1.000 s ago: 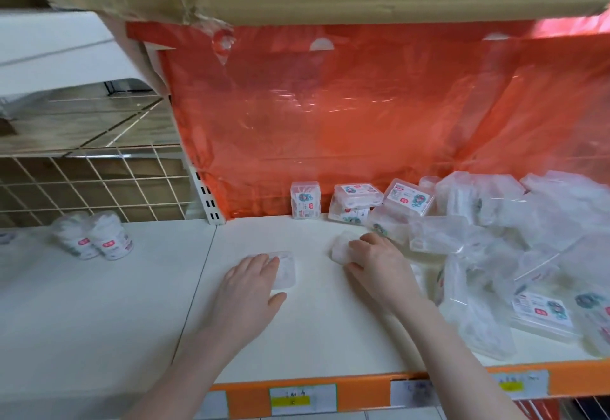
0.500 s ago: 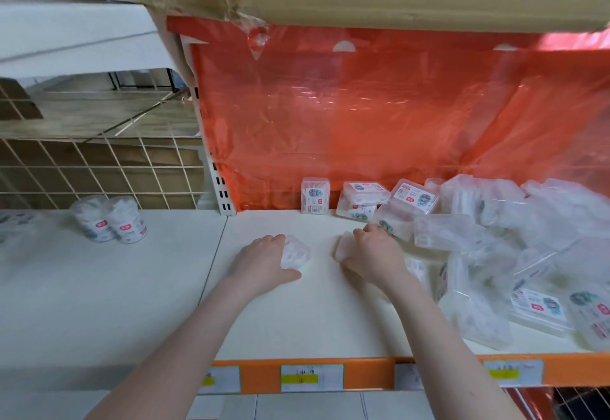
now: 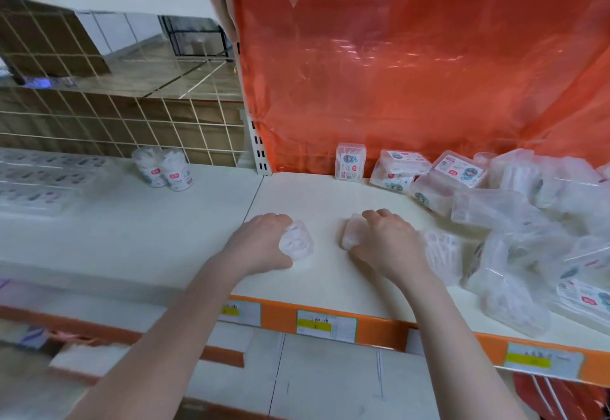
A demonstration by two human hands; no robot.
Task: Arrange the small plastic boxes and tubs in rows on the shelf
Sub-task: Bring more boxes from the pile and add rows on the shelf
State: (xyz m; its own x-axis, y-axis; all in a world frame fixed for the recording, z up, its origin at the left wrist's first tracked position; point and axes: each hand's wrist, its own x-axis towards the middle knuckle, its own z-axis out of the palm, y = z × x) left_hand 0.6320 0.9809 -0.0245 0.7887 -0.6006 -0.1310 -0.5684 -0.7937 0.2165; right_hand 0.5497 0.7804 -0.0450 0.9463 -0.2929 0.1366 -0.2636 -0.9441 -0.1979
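Observation:
My left hand (image 3: 260,241) grips a small clear plastic box (image 3: 297,241) on the white shelf (image 3: 323,208), fingers curled over its left side. My right hand (image 3: 386,241) grips a second clear box (image 3: 351,233), its left end showing past my fingers. One labelled box (image 3: 350,162) stands upright at the back of the shelf against the orange sheet. To the right lies a loose heap of clear boxes (image 3: 515,208), some tilted, some on their sides.
Two round tubs (image 3: 165,170) stand on the neighbouring shelf to the left, with flat packs (image 3: 39,181) beside them. An orange plastic sheet (image 3: 412,72) backs the shelf. A wire grid (image 3: 115,122) is at the back left. The orange front edge (image 3: 369,327) carries price labels.
My left hand went from lying flat on its box to curling around it. Both hands with their boxes have shifted a little; the camera moved closer and tilted.

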